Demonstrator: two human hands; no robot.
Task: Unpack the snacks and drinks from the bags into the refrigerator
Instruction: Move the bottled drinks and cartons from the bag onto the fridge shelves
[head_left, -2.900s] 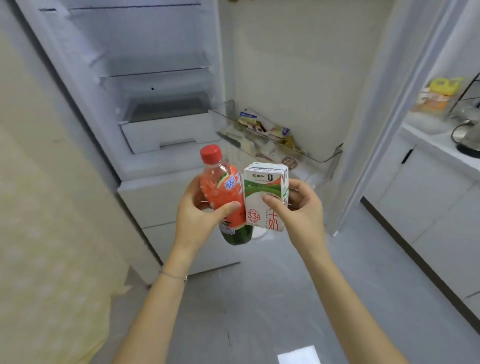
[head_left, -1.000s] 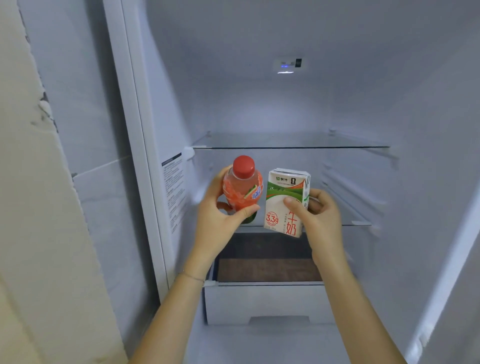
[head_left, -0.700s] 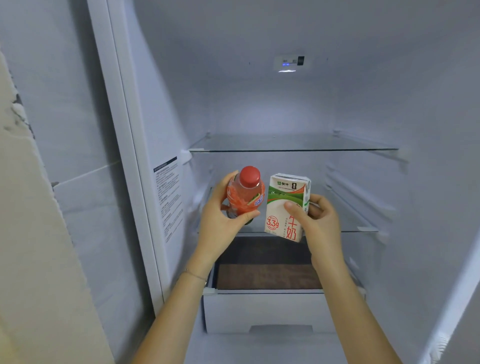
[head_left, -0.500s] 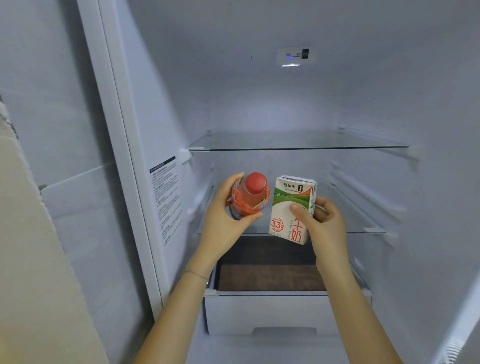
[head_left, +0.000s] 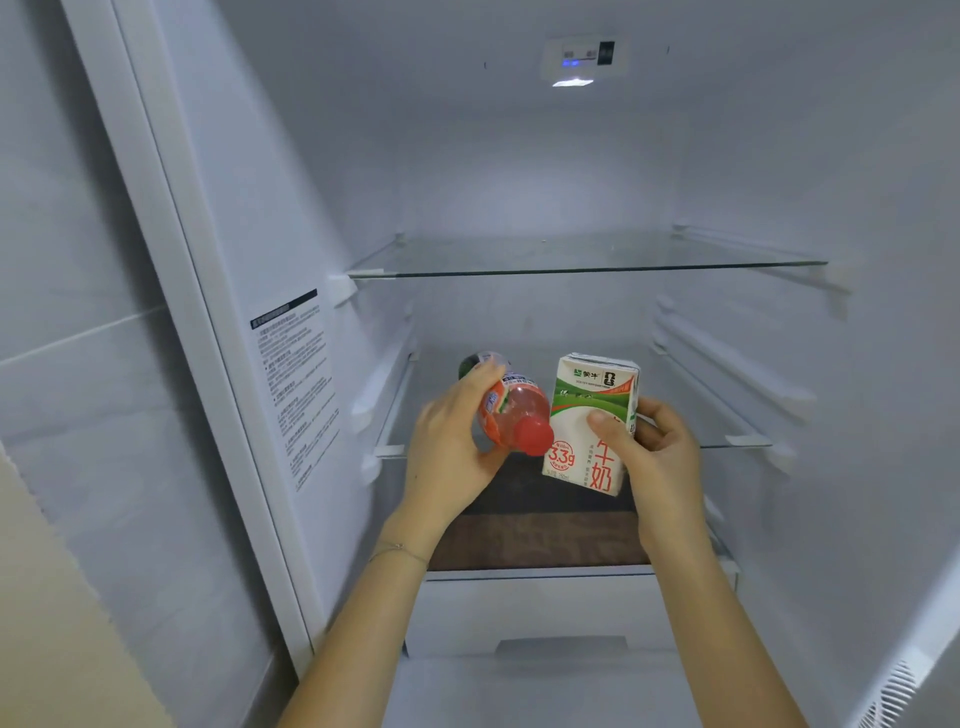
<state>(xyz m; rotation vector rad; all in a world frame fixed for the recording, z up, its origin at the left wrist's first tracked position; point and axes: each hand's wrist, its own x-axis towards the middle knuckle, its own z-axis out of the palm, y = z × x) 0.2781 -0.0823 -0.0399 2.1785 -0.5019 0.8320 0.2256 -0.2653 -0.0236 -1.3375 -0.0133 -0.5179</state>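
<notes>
Shelves (head_left: 571, 260) of glass span the white refrigerator (head_left: 519, 156).

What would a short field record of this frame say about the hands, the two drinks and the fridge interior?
left hand: grips red-capped orange plastic drink bottle, tilted, cap toward the camera
right hand: holds white-and-green milk carton, nearly upright
position: drinks side by side at the lower glass shelf; cannot tell whether either touches it
upper glass shelf: above both hands
white drawer: below the hands, dark inside
released: neither drink
</notes>
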